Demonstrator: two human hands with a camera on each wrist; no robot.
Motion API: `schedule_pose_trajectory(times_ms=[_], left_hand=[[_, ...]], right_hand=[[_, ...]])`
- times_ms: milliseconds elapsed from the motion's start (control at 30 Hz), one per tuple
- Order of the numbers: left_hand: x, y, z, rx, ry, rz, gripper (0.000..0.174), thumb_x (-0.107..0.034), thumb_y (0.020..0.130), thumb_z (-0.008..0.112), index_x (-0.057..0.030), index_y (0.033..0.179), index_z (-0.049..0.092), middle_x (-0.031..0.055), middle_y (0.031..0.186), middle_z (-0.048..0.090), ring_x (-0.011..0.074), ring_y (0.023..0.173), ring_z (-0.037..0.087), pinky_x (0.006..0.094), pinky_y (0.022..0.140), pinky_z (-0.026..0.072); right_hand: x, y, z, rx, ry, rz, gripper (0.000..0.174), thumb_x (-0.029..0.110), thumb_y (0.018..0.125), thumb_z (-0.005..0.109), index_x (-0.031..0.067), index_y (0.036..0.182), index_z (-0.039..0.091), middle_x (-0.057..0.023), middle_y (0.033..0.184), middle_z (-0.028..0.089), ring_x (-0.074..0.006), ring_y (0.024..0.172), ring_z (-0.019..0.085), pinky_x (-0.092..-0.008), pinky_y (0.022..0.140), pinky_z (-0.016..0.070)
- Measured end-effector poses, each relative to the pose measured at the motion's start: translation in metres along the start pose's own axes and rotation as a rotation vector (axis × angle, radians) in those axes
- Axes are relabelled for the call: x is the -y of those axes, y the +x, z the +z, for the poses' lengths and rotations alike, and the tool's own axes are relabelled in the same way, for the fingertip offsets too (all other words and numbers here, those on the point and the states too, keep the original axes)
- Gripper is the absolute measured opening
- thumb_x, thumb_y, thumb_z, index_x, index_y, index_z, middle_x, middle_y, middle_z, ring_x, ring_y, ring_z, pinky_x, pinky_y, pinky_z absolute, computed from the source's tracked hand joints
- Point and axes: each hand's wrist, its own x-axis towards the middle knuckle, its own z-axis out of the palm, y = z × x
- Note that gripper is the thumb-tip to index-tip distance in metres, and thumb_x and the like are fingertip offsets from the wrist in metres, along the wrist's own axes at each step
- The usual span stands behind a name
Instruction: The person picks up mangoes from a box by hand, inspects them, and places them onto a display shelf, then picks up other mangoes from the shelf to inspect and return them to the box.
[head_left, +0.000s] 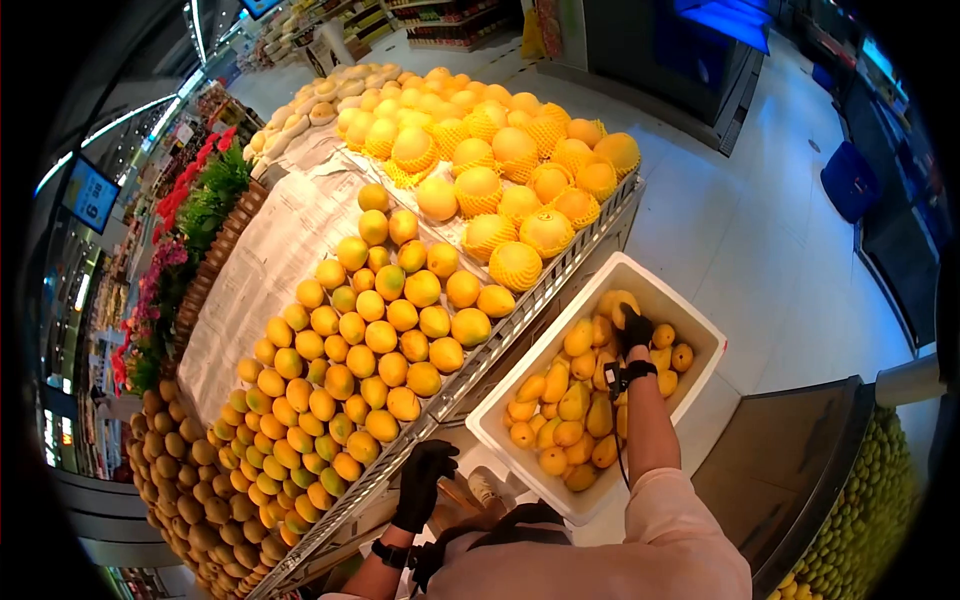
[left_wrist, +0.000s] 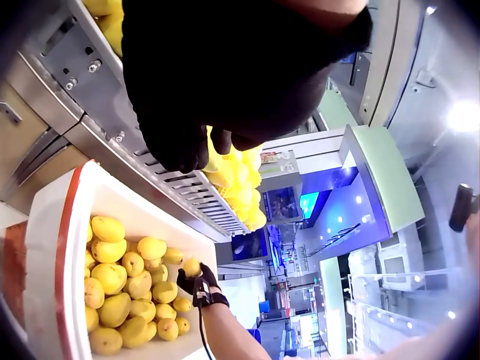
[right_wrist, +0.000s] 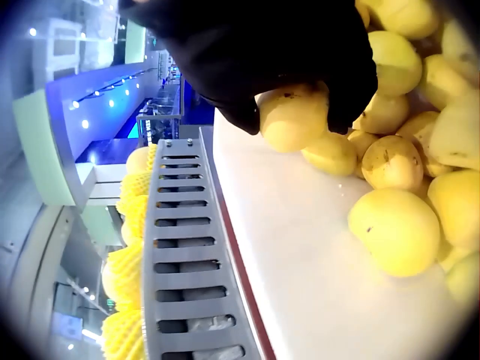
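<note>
My right hand (head_left: 633, 330), in a black glove, is inside a white foam box (head_left: 510, 460) of yellow mangoes (head_left: 573, 402). In the right wrist view its thumb and fingers grip one mango (right_wrist: 292, 120) close to the box's inner wall. Other mangoes lie piled beside and below that hand. My left hand (head_left: 425, 485), also black-gloved, is held near the metal edge of the display stand, left of the box. Its fingers are loosely bent and nothing shows in them.
Rows of mangoes (head_left: 380, 338) cover the sloping stand, with netted round yellow fruit (head_left: 515, 265) behind and brown fruit (head_left: 200, 480) at the left. The slotted metal rail (head_left: 545, 290) runs between stand and box. A bin of green fruit (head_left: 870, 500) stands at the right.
</note>
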Motion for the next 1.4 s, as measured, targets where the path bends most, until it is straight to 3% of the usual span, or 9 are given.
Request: schedule_pose_trajectory(times_ms=[33, 133, 233, 400, 533, 700, 867, 1033, 1400], left_hand=[[-0.001, -0.001, -0.004, 0.014, -0.016, 0.017, 0.018, -0.015, 0.099, 0.051, -0.0018, 0.111, 0.054, 0.0110, 0.105, 0.063, 0.0164, 0.083, 0.061, 0.0293, 0.072, 0.0509], [0.003, -0.003, -0.020, 0.041, -0.078, 0.027, 0.017, -0.014, 0.098, 0.051, -0.0017, 0.109, 0.055, 0.0104, 0.103, 0.064, 0.0154, 0.084, 0.061, 0.0292, 0.073, 0.0509], [-0.001, -0.008, -0.035, 0.061, -0.120, 0.061, 0.016, -0.014, 0.098, 0.050, -0.0012, 0.105, 0.057, 0.0095, 0.100, 0.064, 0.0148, 0.084, 0.060, 0.0286, 0.074, 0.0504], [-0.014, -0.015, -0.061, 0.117, -0.032, 0.189, 0.016, -0.013, 0.096, 0.052, -0.0001, 0.095, 0.061, 0.0064, 0.090, 0.063, 0.0138, 0.083, 0.060, 0.0272, 0.078, 0.0494], [-0.020, -0.022, -0.084, 0.138, 0.042, 0.340, 0.016, -0.011, 0.094, 0.052, 0.0012, 0.091, 0.062, 0.0060, 0.091, 0.061, 0.0142, 0.084, 0.060, 0.0281, 0.080, 0.0497], [-0.004, -0.025, -0.119, 0.163, -0.201, 0.259, 0.019, -0.015, 0.098, 0.049, 0.0006, 0.098, 0.060, 0.0073, 0.093, 0.063, 0.0164, 0.089, 0.063, 0.0302, 0.084, 0.0518], [0.004, -0.031, -0.151, 0.189, -0.291, 0.297, 0.021, -0.019, 0.099, 0.050, -0.0006, 0.100, 0.059, 0.0076, 0.093, 0.064, 0.0163, 0.087, 0.063, 0.0310, 0.083, 0.0520], [0.028, -0.028, -0.174, 0.175, -0.437, 0.238, 0.021, -0.020, 0.099, 0.051, -0.0010, 0.101, 0.059, 0.0081, 0.093, 0.064, 0.0167, 0.086, 0.063, 0.0319, 0.080, 0.0527], [0.011, -0.026, -0.186, 0.066, -0.393, 0.278, 0.024, -0.025, 0.099, 0.050, -0.0022, 0.102, 0.058, 0.0068, 0.092, 0.065, 0.0144, 0.081, 0.063, 0.0268, 0.073, 0.0519]], right_hand=[[-0.015, -0.007, 0.026, -0.069, 0.373, 0.090, 0.050, 0.028, 0.075, 0.077, 0.0072, 0.118, 0.063, -0.0167, 0.094, 0.068, -0.0282, 0.082, 0.065, -0.0372, 0.070, 0.0533], [0.018, -0.050, -0.019, -0.123, 0.210, -0.038, 0.053, 0.000, 0.076, 0.074, 0.0063, 0.126, 0.058, -0.0089, 0.110, 0.063, -0.0207, 0.097, 0.063, -0.0321, 0.081, 0.0536], [0.051, -0.097, -0.053, -0.089, 0.961, 0.052, 0.056, -0.004, 0.078, 0.073, 0.0045, 0.130, 0.052, -0.0091, 0.113, 0.060, -0.0195, 0.101, 0.060, -0.0310, 0.087, 0.0529], [0.082, -0.159, -0.076, 0.023, 1.238, 0.013, 0.054, -0.002, 0.083, 0.070, 0.0035, 0.132, 0.046, -0.0120, 0.119, 0.057, -0.0212, 0.106, 0.058, -0.0311, 0.092, 0.0517], [0.123, -0.191, -0.102, 0.349, 2.028, 0.563, 0.041, 0.013, 0.089, 0.067, 0.0034, 0.125, 0.051, -0.0149, 0.118, 0.059, -0.0243, 0.107, 0.058, -0.0337, 0.095, 0.0509], [0.201, -0.248, -0.112, 0.216, 1.196, -0.088, 0.038, 0.018, 0.095, 0.059, -0.0026, 0.125, 0.047, -0.0158, 0.112, 0.062, -0.0240, 0.105, 0.059, -0.0299, 0.095, 0.0486], [0.257, -0.285, -0.125, 0.220, 1.149, -0.141, 0.036, 0.021, 0.093, 0.062, 0.0017, 0.122, 0.052, -0.0075, 0.108, 0.066, -0.0167, 0.101, 0.061, -0.0273, 0.090, 0.0476], [0.320, -0.320, -0.151, -0.091, 0.201, -0.421, 0.040, 0.025, 0.084, 0.070, 0.0047, 0.117, 0.059, -0.0088, 0.103, 0.068, -0.0243, 0.092, 0.065, -0.0303, 0.082, 0.0515], [0.358, -0.288, -0.115, 0.461, 0.931, -0.419, 0.047, 0.023, 0.094, 0.058, -0.0019, 0.131, 0.044, -0.0165, 0.122, 0.056, -0.0299, 0.112, 0.056, -0.0428, 0.102, 0.0457]])
